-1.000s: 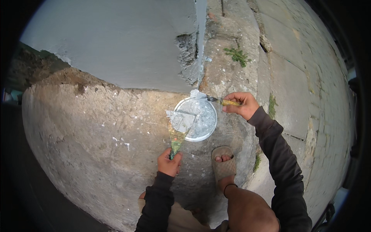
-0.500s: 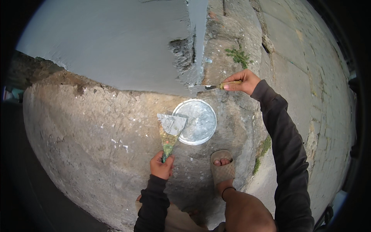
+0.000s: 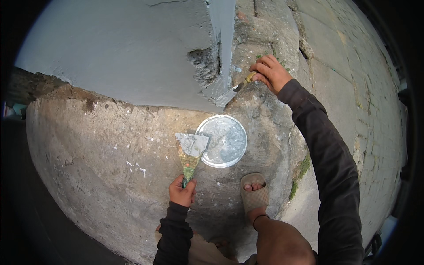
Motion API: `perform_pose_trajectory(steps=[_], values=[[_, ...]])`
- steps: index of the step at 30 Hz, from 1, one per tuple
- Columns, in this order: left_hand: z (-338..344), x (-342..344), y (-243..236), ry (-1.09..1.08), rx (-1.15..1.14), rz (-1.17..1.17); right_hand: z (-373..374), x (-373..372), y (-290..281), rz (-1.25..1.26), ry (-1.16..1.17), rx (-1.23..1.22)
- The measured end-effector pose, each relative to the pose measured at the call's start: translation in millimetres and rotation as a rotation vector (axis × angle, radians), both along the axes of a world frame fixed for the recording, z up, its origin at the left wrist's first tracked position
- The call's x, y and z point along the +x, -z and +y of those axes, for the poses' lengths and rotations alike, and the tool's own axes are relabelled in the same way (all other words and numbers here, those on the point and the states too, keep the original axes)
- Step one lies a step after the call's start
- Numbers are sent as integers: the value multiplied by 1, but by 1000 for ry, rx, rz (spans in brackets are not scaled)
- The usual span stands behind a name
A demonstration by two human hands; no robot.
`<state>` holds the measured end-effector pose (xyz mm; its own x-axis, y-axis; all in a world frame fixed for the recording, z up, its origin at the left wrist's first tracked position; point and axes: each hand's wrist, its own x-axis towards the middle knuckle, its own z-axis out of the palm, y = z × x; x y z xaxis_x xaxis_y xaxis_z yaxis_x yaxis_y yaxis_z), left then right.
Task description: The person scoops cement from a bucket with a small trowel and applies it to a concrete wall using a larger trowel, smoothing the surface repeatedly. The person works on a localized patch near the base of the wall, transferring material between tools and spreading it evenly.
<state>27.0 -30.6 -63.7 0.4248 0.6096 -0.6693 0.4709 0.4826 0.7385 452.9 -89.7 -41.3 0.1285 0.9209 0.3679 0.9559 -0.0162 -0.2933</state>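
Note:
My left hand (image 3: 182,193) grips a wide, stained putty knife (image 3: 191,154) by its handle; grey paste (image 3: 193,142) sits on the blade, which overlaps the left rim of a round metal lid (image 3: 221,141) smeared with pale paste. My right hand (image 3: 272,73) holds a narrower spatula (image 3: 236,89) by its yellowish handle, the blade slanting down-left against the lower corner of a grey plastered wall (image 3: 110,48). Just left of that corner is a rough, broken patch (image 3: 204,66) in the plaster.
A cracked concrete ledge (image 3: 110,145) runs around the wall. Paving (image 3: 371,88) lies to the right, with weeds (image 3: 300,172) along the seam. My sandalled foot (image 3: 254,192) stands below the lid. A dark area (image 3: 26,185) borders the ledge at left.
My right hand has risen from beside the lid to the wall's corner, its spatula tilting diagonally. My left hand with the wide knife has shifted down and left.

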Motion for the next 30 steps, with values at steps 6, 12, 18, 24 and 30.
perform_pose_trajectory(steps=[6,12,18,24,30], values=[[0,1,-1,1,-10,12,3,13,8,-85,26,76],[-3,1,-1,20,-6,0,-28,21,0,-18,187,30],[-5,0,0,11,19,10,-87,-61,16,588,522,-126],[-6,-2,-1,18,29,63,-111,-175,1,1487,573,-479],[-5,-8,-10,6,5,63,-76,-182,-40,1833,582,-382]])
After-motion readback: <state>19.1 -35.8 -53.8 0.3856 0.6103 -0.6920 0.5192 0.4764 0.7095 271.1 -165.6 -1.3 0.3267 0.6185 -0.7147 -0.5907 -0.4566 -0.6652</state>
